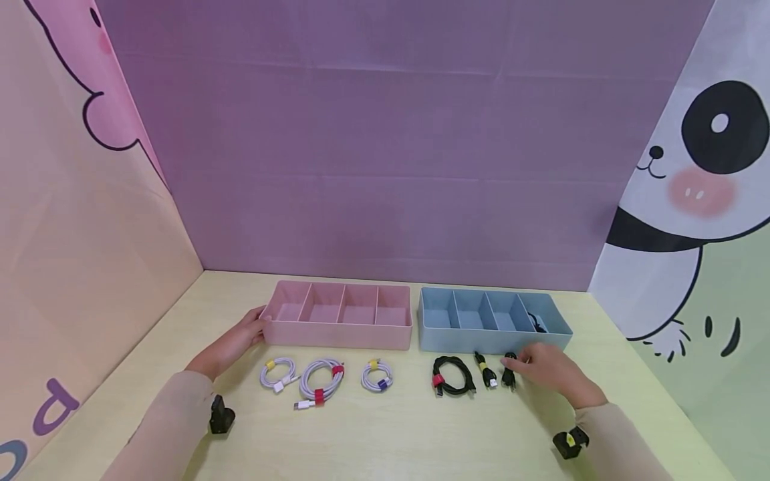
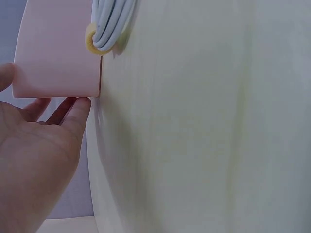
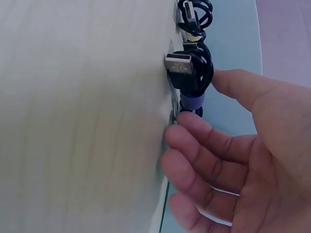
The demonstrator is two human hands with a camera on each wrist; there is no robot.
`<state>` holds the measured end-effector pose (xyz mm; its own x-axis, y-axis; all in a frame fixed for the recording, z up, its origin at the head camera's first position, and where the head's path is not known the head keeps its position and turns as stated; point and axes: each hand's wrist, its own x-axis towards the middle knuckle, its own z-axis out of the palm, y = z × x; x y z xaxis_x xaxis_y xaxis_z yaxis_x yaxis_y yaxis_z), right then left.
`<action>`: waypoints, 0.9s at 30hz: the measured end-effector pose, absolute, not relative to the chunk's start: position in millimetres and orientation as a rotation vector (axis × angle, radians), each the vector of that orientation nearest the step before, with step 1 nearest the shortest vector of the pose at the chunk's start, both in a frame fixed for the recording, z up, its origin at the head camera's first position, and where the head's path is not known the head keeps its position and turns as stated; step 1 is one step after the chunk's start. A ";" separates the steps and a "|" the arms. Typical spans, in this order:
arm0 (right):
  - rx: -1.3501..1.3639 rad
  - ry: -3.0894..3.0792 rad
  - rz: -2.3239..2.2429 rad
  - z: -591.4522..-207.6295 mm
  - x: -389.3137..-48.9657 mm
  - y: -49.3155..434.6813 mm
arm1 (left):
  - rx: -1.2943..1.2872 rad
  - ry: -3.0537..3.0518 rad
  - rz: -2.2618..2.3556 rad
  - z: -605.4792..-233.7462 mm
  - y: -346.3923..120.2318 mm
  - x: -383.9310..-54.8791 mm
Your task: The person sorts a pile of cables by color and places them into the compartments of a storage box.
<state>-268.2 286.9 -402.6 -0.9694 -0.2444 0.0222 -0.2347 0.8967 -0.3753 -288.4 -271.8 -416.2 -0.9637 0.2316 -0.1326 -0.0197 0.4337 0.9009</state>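
In the head view, my left hand [image 1: 248,329] holds the left end of a pink divided box [image 1: 337,336], thumb near the front corner. The left wrist view shows fingertips [image 2: 81,104] against the end wall. At the right, my right hand [image 1: 549,369] is beside a black USB cable [image 1: 509,371] standing before the blue divided box [image 1: 493,342]. In the right wrist view, this coiled cable has a purple tie [image 3: 192,101]; the thumb reaches its side, and the index fingertip is near the tie, fingers loosely bent.
Three white coiled cables [image 1: 321,383] with coloured ties lie before the pink box. A black cable with a red tie [image 1: 452,376] and one with a yellow tie [image 1: 484,369] lie before the blue box. Another black cable [image 1: 537,324] sits in its rightmost compartment.
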 end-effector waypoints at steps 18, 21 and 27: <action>-0.336 2.975 -0.623 -403.2 -269.7 284.6 | 0.180 2.444 1.565 -418.6 -271.7 -289.6; -0.353 2.974 -0.624 -402.9 -269.0 283.9 | 0.173 2.446 1.558 -419.6 -272.2 -290.5; -0.348 2.974 -0.644 -401.6 -268.2 283.1 | 0.175 2.445 1.560 -420.0 -271.8 -291.1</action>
